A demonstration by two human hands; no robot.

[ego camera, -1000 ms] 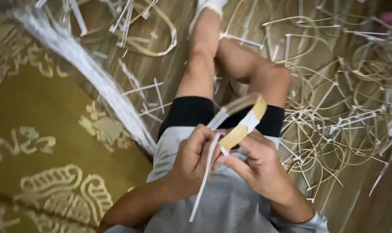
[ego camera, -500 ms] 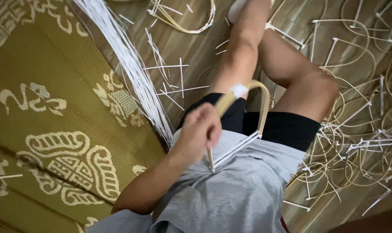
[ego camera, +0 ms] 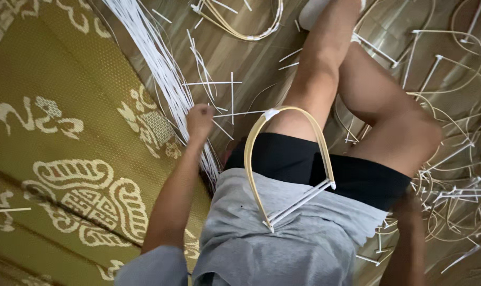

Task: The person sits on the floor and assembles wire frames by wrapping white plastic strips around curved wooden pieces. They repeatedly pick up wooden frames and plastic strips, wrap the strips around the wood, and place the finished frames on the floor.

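Observation:
My left hand (ego camera: 199, 119) is stretched out to the left, its fingers curled on the long bundle of thin white strips (ego camera: 154, 63) that lies along the mat's edge. A bent tan arch frame (ego camera: 288, 159) with white cross rods at its open end rests loose on my lap, over black shorts and a grey shirt. My right hand (ego camera: 408, 204) is down beside my right hip in shadow, and its fingers cannot be made out. Neither hand touches the frame.
A green and gold patterned mat (ego camera: 65, 137) covers the left. Cut white strip pieces (ego camera: 219, 85) litter the wooden floor by my bare legs. Several finished wire-like hoops and frames (ego camera: 457, 175) pile up on the right, and more loops (ego camera: 240, 24) lie at the top.
The frame was held in both hands; now it lies on my lap. My left hand has moved out left to the white strip bundle, and my right hand has dropped beside my hip.

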